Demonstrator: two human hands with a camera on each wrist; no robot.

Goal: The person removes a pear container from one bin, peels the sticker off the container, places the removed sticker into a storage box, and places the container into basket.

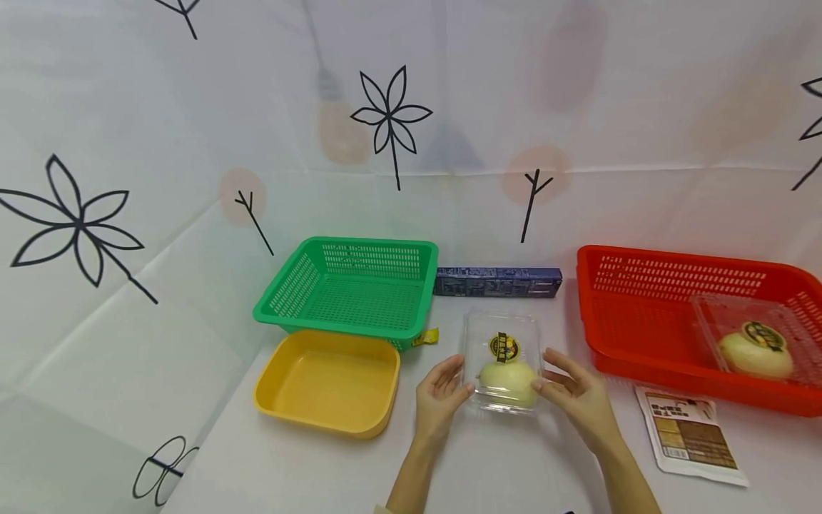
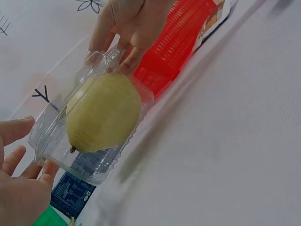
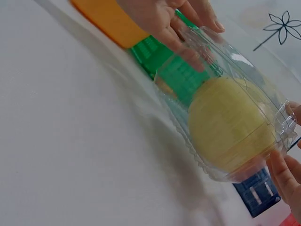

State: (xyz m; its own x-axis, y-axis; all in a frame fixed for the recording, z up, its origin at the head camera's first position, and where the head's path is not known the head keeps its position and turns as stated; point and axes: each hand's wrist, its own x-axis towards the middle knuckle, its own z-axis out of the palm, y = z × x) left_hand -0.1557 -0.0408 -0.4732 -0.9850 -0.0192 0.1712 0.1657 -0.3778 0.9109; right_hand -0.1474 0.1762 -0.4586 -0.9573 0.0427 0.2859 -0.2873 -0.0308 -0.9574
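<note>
A clear plastic clamshell box (image 1: 475, 335) is held between both hands, close over the white table, its lid closed. Inside lies a round, pale yellow-green fruit (image 2: 104, 113) with a short stem stub; a black and gold label (image 1: 504, 348) is on the lid. My left hand (image 1: 439, 400) holds the box's left side, thumb near the front corner and fingers along the side and underneath. From the right, my right hand (image 1: 578, 400) grips the opposite side, thumb over the edge. In the right wrist view, the fruit (image 3: 230, 125) rests toward the right-hand end.
Left of the hands stand a green basket (image 1: 359, 325) and a yellow tub (image 1: 321, 421). A small yellow packet (image 1: 427, 337) lies by the basket, with a dark blue carton (image 1: 497, 283) behind. At right, a red basket (image 1: 642, 314) holds another boxed fruit (image 1: 756, 353); a brown-and-white packet (image 1: 690, 435) lies in front.
</note>
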